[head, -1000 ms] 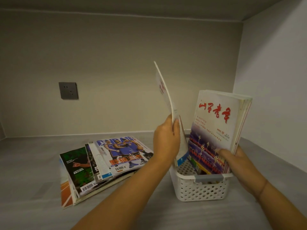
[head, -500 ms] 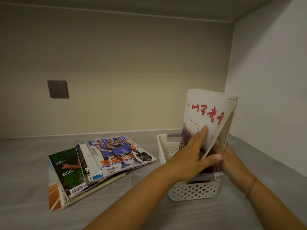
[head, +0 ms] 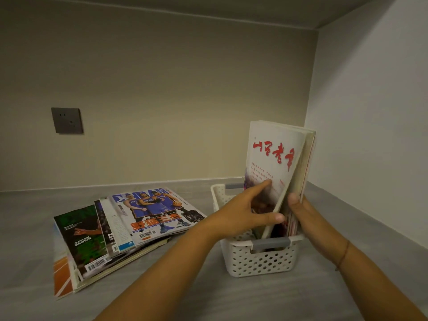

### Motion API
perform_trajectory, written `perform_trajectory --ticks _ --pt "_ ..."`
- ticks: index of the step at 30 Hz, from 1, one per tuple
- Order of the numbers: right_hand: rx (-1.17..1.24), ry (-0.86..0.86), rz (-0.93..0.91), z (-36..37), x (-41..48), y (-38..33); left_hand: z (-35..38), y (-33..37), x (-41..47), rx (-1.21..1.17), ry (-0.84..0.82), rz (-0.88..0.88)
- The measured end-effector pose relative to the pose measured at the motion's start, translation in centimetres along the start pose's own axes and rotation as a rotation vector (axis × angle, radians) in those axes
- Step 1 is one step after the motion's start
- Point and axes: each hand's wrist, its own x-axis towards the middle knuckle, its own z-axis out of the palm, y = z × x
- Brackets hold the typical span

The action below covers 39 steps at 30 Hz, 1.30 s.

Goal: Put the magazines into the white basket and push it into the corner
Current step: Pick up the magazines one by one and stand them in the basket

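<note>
The left hand, which a second ago carried a thin magazine, now presses open-fingered against the upright magazines in the white basket; the right hand clasps their far edge. That one is in; a fanned stack of magazines waits on the counter.

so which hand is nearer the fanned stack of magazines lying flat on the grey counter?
Left. The left hand is just right of the magazine stack; the right hand is beyond the white perforated basket.
</note>
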Motion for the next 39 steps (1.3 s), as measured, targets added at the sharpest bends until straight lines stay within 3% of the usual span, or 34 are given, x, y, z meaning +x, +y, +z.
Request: perform_trajectory --ticks 4,8,16,17,19,22,24,27,30,39 --pt "-0.011 0.007 0.001 0.4 -0.3 -0.6 1.8 0.3 1.3 0.096 0.159 -0.014" --pt "-0.024 0.039 0.046 0.4 -0.3 -0.7 3.2 0.5 2.3 0.155 0.216 -0.028" --pt "0.041 0.365 0.089 0.2 0.5 1.8 0.2 -1.1 0.3 0.028 -0.104 -0.016" --pt "0.043 0.381 0.1 0.0 0.6 2.1 -0.9 -1.4 -0.4 0.053 -0.04 -0.01" --pt "0.05 0.393 0.119 -0.2 0.6 2.6 -3.8 -2.7 -1.5 0.092 0.248 -0.023" --pt "0.033 0.382 0.129 -0.4 0.8 2.9 -8.5 -6.2 -3.4 0.132 0.731 -0.224" --pt "0.028 0.375 0.132 -0.4 0.9 3.0 -11.3 -9.1 -4.6 0.305 0.884 -0.491" --pt "0.028 0.369 0.129 -0.6 0.9 3.1 -14.1 -12.8 -6.6 0.601 0.78 -0.887" --pt "0.027 0.368 0.123 -0.7 0.9 3.1 -15.3 -15.4 -8.3 0.676 0.687 -1.103" --pt "0.023 0.357 0.11 -1.1 0.9 3.5 -19.0 -15.8 -10.7 0.55 0.695 -1.101"
